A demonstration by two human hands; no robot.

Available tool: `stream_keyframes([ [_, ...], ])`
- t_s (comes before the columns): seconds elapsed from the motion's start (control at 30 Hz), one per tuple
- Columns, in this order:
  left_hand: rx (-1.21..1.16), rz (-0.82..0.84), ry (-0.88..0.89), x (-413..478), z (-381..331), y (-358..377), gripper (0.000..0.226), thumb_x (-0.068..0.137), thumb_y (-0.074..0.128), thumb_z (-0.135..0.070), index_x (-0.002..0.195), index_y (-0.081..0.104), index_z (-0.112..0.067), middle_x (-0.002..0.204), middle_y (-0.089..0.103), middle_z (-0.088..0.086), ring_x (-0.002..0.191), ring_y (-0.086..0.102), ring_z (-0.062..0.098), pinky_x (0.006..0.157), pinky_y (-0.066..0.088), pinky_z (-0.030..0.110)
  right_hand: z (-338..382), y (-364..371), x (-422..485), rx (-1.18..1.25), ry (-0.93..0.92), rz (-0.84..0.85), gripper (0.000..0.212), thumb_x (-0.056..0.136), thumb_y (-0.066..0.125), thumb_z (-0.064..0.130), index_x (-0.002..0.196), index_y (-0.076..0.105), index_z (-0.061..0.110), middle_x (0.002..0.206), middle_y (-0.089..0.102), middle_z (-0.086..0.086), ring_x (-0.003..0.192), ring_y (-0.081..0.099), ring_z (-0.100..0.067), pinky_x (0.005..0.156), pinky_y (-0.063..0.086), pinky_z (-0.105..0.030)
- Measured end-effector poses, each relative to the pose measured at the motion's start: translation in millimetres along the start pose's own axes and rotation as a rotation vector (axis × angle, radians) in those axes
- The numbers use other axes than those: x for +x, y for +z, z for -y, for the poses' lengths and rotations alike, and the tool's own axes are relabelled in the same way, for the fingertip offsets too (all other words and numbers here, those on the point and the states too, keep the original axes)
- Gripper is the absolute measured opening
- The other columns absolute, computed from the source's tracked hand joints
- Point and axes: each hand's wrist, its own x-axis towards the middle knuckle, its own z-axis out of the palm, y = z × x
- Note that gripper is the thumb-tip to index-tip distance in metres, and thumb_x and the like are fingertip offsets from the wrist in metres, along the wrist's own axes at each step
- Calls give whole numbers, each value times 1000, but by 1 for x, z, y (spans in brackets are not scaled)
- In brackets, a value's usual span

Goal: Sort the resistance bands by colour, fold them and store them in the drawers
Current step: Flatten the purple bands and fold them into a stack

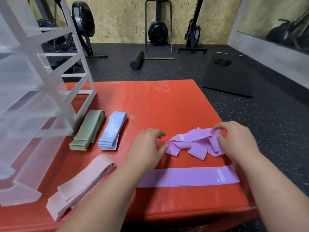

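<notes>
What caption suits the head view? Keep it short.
Left hand touches, right hand pinches tangled purple bands on a red mat.

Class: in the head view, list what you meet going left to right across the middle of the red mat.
drawer unit → green band stack → blue band stack → left hand → loose purple bands → right hand

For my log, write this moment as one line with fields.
phase: purple sorting | left hand: touches purple pile | right hand: pinches purple pile | green stack, blue stack, pink stack: stacked, outside drawers
</notes>
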Motion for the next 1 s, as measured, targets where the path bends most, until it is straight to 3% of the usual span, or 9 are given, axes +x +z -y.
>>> stream_keyframes([
  [0.13,31,37,4,3,-5,5,37,92,73,-41,127,65,-36,120,66,-13,111,60,17,92,51,37,11,-6,0,84,-161,-11,31,85,71,14,99,75,42,112,68,12,104,60,-20,88,50,-37],
  [0.27,30,57,12,4,-8,10,34,93,71,-41,126,65,-37,118,65,-13,107,58,18,91,49,36,12,-3,-7,161,-260,240,14,75,87,42,80,74,43,103,70,18,112,62,-11,95,48,-35],
  [0.37,38,66,17,4,-10,13,35,92,71,-41,127,65,-37,117,64,-13,107,58,18,90,49,36,6,8,-7,-57,-307,364,37,61,78,72,88,74,47,109,62,23,115,53,-12,100,47,-41],
  [0.53,46,54,14,5,-13,13,35,92,71,-38,126,65,-37,116,63,-12,105,58,18,89,50,37,7,12,-3,-169,-261,142,9,85,77,48,88,72,42,111,64,14,110,54,-22,91,50,-42],
  [0.6,37,35,22,5,-15,12,32,92,70,-36,124,66,-36,114,63,-12,106,58,18,88,50,36,11,6,-1,-10,-237,15,7,88,75,42,93,73,37,105,68,13,105,58,-24,88,51,-42],
  [0.73,9,-43,31,5,-18,9,28,92,70,-34,120,68,-35,113,64,-11,106,60,18,87,51,39,35,-26,-3,495,-144,-252,3,96,70,32,98,68,33,92,74,15,87,70,-9,79,53,-29],
  [0.8,-37,-110,38,6,-20,6,25,93,71,-34,117,68,-34,111,65,-13,102,61,16,86,52,38,50,-42,-7,703,-150,-346,9,97,69,23,99,67,32,90,75,11,80,74,-8,79,57,-31],
  [0.9,-152,-212,52,6,-26,0,19,93,74,-31,112,69,-31,103,66,-17,92,62,7,81,50,29,59,-47,-10,812,-123,-379,12,94,72,21,100,69,31,88,76,8,75,75,-13,79,62,-42],
  [1.0,-265,-235,10,5,-34,-7,14,94,75,-28,106,72,-32,93,70,-18,84,65,5,73,48,21,58,-33,-11,740,-80,-240,22,87,78,16,100,72,33,88,76,9,74,72,-9,82,62,-44],
])
